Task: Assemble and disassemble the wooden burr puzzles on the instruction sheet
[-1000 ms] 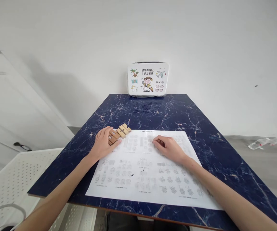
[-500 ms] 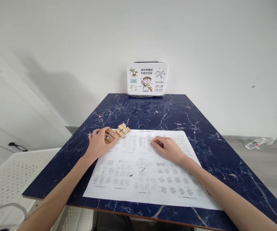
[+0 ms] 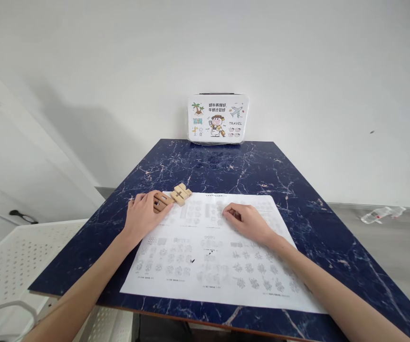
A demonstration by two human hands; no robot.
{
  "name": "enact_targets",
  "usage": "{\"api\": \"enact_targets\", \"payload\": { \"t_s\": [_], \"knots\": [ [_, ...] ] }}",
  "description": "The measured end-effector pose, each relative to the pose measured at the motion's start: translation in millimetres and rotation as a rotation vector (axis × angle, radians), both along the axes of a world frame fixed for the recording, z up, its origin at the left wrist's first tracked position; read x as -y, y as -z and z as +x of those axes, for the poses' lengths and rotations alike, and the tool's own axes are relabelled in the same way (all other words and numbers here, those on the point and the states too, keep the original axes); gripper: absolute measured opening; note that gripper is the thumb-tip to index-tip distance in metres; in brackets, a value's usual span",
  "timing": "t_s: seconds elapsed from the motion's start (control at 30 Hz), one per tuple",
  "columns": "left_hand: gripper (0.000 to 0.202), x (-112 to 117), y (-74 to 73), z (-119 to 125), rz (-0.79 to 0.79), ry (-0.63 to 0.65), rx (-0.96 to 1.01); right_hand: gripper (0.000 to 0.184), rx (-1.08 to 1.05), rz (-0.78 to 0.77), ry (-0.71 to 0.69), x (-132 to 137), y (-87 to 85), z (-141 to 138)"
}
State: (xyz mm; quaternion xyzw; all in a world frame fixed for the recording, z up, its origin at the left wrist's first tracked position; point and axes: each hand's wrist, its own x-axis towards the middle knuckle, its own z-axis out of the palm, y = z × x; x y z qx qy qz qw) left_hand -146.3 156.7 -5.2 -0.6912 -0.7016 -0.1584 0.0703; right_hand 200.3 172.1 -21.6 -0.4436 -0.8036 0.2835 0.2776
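My left hand (image 3: pixel 141 214) curls over a cluster of brown wooden puzzle pieces (image 3: pixel 162 202), its thumb along the near side and its fingers along the far left side. Part of the cluster is hidden under this hand. Just to the right of it lies a group of pale wooden pieces (image 3: pixel 181 194), fitted crosswise, at the top left edge of a printed paper sheet (image 3: pixel 197 237). On the right half of that sheet rests my right hand (image 3: pixel 244 221), its fingers loosely curled inward. Nothing shows between those fingers.
The dark blue marble-patterned table (image 3: pixel 226 171) carries a white cartoon-printed case (image 3: pixel 218 118) standing upright against the wall. White perforated plastic (image 3: pixel 19 251) stands beside the table at left. A clear plastic item (image 3: pixel 381 214) lies on the floor at right.
The view has shifted slightly. My left hand sits a touch further left over the brown pieces. My right hand keeps its curled pose on the sheet.
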Motion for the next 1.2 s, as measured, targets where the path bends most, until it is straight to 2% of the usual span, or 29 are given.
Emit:
{"api": "enact_targets", "payload": {
  "t_s": [0.13,0.27,0.33,0.43,0.5,0.6,0.73,0.83,0.93,1.1,1.13,1.2],
  "knots": [
    [0.061,13.3,1.8,2.3,0.002,-0.014,-0.01,0.025,-0.007,0.017,-0.002,-1.1,1.7,0.9],
    [0.057,45.3,5.0,15.6,-0.002,0.037,-0.016,0.026,-0.001,0.041,-0.005,-2.7,3.9,1.6],
    [0.058,62.2,6.7,28.2,-0.005,0.114,0.008,0.026,0.003,0.046,-0.003,-3.3,4.6,1.4],
    [0.062,74.9,7.9,55.0,-0.028,0.33,0.076,0.025,0.008,0.044,0.007,-3.5,4.2,0.6],
    [0.065,70.5,7.1,76.4,-0.07,0.473,0.124,0.024,0.002,0.038,0.01,-3.7,3.4,0.5],
    [0.065,47.7,4.3,106.0,-0.131,0.627,0.181,0.024,-0.049,0.013,-0.003,-4.6,3.0,2.0],
    [0.074,12.6,2.9,122.9,-0.195,0.794,0.224,0.027,-0.181,-0.021,0.003,-6.3,6.1,5.3],
    [0.093,0.6,4.0,116.2,-0.193,0.787,0.256,0.026,-0.209,0.007,0.029,-5.6,8.6,6.6],
    [0.102,-0.3,3.1,102.6,-0.218,0.753,0.281,0.033,-0.163,0.11,-0.049,-3.6,8.2,8.9],
    [0.099,-1.6,-1.4,87.4,-0.223,0.738,0.264,0.08,0.006,0.153,-0.264,-2.4,2.9,19.6],
    [0.097,-2.6,-1.6,86.2,-0.222,0.733,0.259,0.086,0.041,0.16,-0.276,-2.6,2.1,21.8],
    [0.092,-4.3,-1.8,85.0,-0.22,0.724,0.252,0.084,0.087,0.17,-0.27,-3.5,1.7,25.2]
  ]
}}
